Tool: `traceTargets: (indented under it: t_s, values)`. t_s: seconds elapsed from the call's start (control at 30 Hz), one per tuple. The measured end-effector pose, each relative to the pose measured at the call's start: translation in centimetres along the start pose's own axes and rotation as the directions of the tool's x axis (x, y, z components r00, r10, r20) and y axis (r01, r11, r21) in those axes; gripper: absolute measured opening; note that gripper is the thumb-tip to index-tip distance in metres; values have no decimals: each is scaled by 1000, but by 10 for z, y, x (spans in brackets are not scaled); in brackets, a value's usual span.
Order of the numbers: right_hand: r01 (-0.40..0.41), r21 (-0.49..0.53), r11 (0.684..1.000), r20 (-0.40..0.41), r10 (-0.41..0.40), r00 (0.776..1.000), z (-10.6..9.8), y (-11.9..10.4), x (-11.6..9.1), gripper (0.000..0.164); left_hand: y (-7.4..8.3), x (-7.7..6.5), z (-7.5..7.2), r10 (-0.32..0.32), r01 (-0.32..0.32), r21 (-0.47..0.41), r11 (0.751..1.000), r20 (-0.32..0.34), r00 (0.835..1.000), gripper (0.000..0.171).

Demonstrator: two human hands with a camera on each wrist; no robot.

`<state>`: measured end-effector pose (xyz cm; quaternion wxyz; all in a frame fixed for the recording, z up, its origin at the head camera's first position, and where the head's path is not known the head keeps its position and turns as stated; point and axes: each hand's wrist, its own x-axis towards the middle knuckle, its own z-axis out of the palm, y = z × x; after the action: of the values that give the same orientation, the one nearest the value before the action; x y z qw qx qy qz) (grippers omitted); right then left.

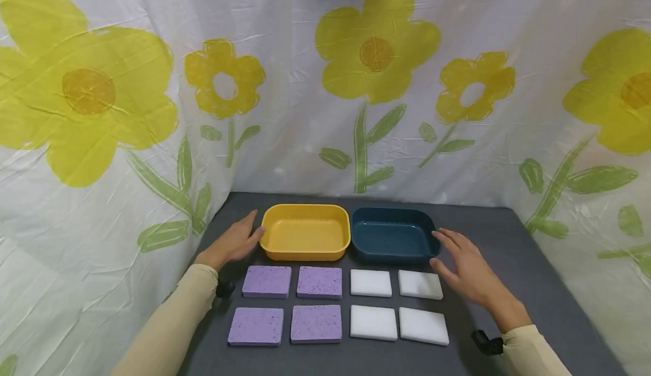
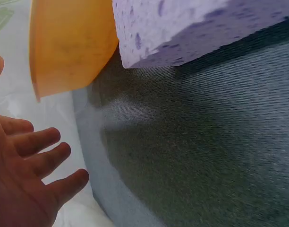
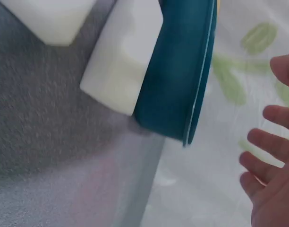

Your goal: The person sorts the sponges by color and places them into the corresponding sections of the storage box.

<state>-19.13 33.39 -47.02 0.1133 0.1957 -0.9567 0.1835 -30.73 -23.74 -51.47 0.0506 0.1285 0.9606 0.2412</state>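
While the left hand (image 1: pixel 234 242) hovers, fingers apart, just beside the yellow tub (image 1: pixel 305 255) left of the head frame's centre, the right hand (image 1: pixel 469 268), fingers also spread, hovers just beside the blue tub (image 1: pixel 394 256) right of centre; four purple sponges (image 1: pixel 255 325) lie lower centre-left, four white pads (image 1: pixel 373 322) lower centre-right.
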Motion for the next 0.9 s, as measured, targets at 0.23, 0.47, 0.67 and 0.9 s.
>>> traceTargets:
  t_s: [0.23, 0.47, 0.67, 0.9]
  values:
    - [103, -34, 994, 85, -100, 991, 7, -27, -11, 63, -5, 14, 9, 1, 2, -41, 999, 56, 998, 76]
    - [165, 9, 986, 198, -163, 967, 20, -44, -30, 49, -12, 14, 21, 43, -38, -68, 997, 74, 996, 78]
    - [230, 29, 973, 258, -229, 938, 32, -45, -50, 40, -6, 17, 24, 24, -17, -71, 997, 102, 995, 74]
    - [232, 48, 972, 294, -236, 926, 41, -38, -61, 45, 0, 26, 22, -31, 41, -61, 997, 159, 987, 75]
